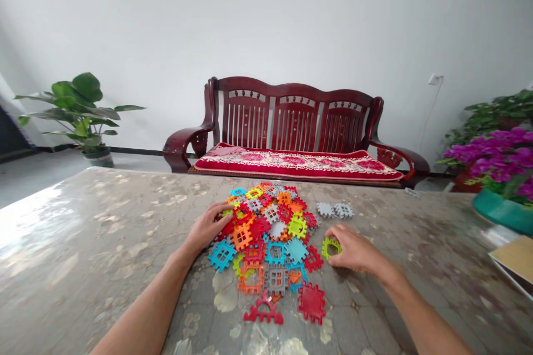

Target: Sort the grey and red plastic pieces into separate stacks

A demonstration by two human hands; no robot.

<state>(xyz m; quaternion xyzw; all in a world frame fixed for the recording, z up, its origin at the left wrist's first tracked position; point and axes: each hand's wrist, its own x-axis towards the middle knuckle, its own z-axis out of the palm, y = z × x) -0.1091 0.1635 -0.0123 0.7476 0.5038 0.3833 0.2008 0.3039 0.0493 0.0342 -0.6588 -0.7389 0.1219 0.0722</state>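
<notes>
A pile of flat notched plastic pieces [276, 230] in red, orange, blue, grey and lime lies on the table. At its left edge, my left hand [208, 226] rests with fingers stretched over red and lime pieces, open and holding none that I can make out. To the right of the pile, my right hand [353, 249] pinches a lime ring-shaped piece [328, 241] between thumb and fingers, held upright just above the table. Two joined-looking grey pieces [335, 210] lie behind it. A red square piece [311, 302] and a red arched piece [264, 310] sit at the pile's near edge.
The patterned table [137, 244] spans the view. At its right stand purple flowers in a teal pot [502, 209], with a cardboard-coloured box [516, 258] before them. A small grey piece [411, 192] lies near the far edge. Beyond is a red wooden bench [295, 122].
</notes>
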